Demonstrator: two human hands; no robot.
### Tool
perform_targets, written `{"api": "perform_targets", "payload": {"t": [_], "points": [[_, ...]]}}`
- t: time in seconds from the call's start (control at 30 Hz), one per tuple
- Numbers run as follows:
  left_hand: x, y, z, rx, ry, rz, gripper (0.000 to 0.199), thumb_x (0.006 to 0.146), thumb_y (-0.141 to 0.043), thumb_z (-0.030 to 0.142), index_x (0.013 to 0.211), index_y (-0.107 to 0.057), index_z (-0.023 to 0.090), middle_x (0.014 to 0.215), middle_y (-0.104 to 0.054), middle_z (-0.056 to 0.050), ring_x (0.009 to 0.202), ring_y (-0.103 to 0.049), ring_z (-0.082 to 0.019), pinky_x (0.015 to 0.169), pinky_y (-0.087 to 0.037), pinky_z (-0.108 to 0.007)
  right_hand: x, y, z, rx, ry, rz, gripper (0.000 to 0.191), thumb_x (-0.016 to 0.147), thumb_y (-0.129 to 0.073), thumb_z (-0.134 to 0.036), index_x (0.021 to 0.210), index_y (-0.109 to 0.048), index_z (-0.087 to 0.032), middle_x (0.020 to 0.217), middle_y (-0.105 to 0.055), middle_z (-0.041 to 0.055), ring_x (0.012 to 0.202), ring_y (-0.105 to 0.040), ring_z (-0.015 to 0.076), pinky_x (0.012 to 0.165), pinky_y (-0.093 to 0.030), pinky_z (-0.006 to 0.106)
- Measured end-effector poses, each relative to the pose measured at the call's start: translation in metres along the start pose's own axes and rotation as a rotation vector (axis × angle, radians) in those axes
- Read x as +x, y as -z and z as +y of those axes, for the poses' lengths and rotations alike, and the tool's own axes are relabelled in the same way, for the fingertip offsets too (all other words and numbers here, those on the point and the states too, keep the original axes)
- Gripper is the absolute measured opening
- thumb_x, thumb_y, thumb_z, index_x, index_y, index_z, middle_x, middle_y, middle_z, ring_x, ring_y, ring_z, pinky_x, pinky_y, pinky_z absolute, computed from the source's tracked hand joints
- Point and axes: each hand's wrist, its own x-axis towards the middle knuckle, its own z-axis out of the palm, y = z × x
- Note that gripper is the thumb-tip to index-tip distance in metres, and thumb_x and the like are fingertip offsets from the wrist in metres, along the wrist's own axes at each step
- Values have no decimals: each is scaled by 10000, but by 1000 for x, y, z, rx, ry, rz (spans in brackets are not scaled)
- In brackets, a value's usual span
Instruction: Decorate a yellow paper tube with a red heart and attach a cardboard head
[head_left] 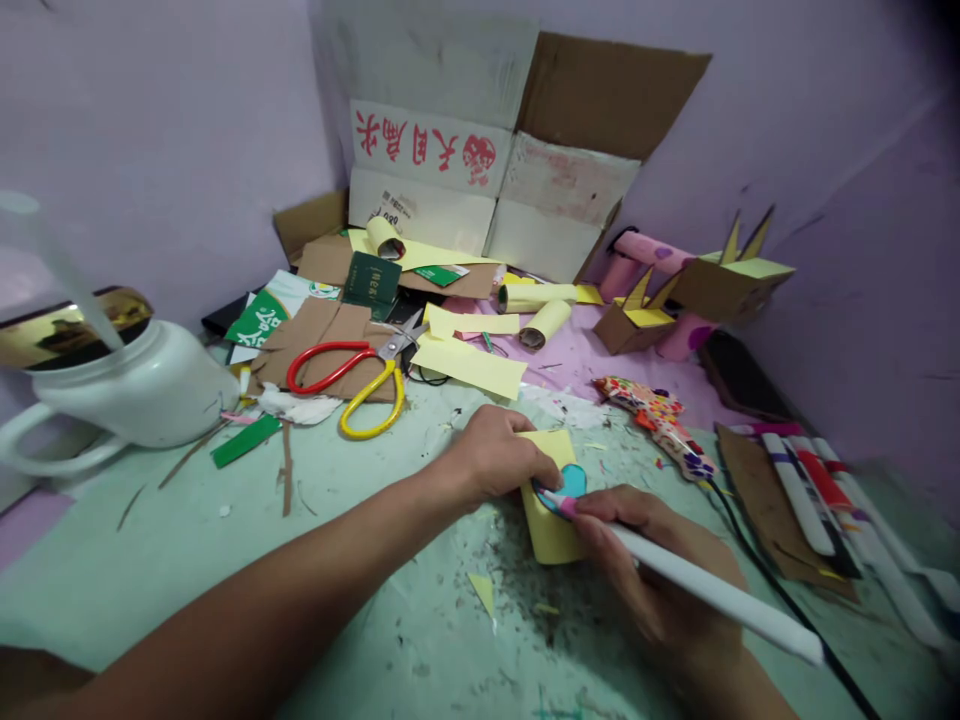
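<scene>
My left hand (504, 455) grips the upper left of a yellow paper piece (555, 535) on the green tabletop, its fingers beside a blue patch (573, 481) on the paper. My right hand (660, 560) is closed around a white marker (705, 590) with a pink tip end, which touches the paper at the blue patch's lower edge. Behind my left hand lie scissors (386, 368) with one red and one yellow handle, their blades parted. Yellow paper strips (472, 368) are beside them.
A white pot (150, 385) stands at the left. Yellow paper rolls (546, 324) and cardboard box figures (735, 285) are at the back. On the right are a glue gun (660, 420) with a black cable and several markers (799, 490). Cardboard panels (427, 150) lean against the wall.
</scene>
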Motion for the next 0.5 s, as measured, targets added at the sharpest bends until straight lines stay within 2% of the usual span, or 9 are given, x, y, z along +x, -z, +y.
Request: {"api": "perform_targets", "payload": {"t": [0.13, 0.3, 0.5], "points": [[-1, -1, 1, 6, 12, 6, 189, 438, -735, 89, 541, -591, 156, 470, -488, 51, 508, -461, -130, 489, -368, -267, 1, 1, -1, -91, 11, -40, 228, 875, -548, -350, 742, -690, -231, 586, -698, -15, 458, -630, 141, 428, -417, 232], [-2, -1, 2, 10, 15, 9, 189, 439, -735, 81, 538, -590, 153, 461, -478, 53, 495, -439, -122, 468, -348, -264, 3, 1, 0, -102, 58, -66, 199, 869, -572, -334, 762, -703, -228, 604, -718, -6, 460, -653, 144, 424, -445, 221], [-1, -1, 0, 12, 1, 8, 192, 437, -737, 93, 553, -597, 155, 484, -495, 45, 508, -445, -124, 475, -350, -266, 5, -1, 0, -109, 115, -24, 206, 873, -582, -332, 733, -684, -219, 562, -700, -12, 415, -632, 129, 367, -412, 199]]}}
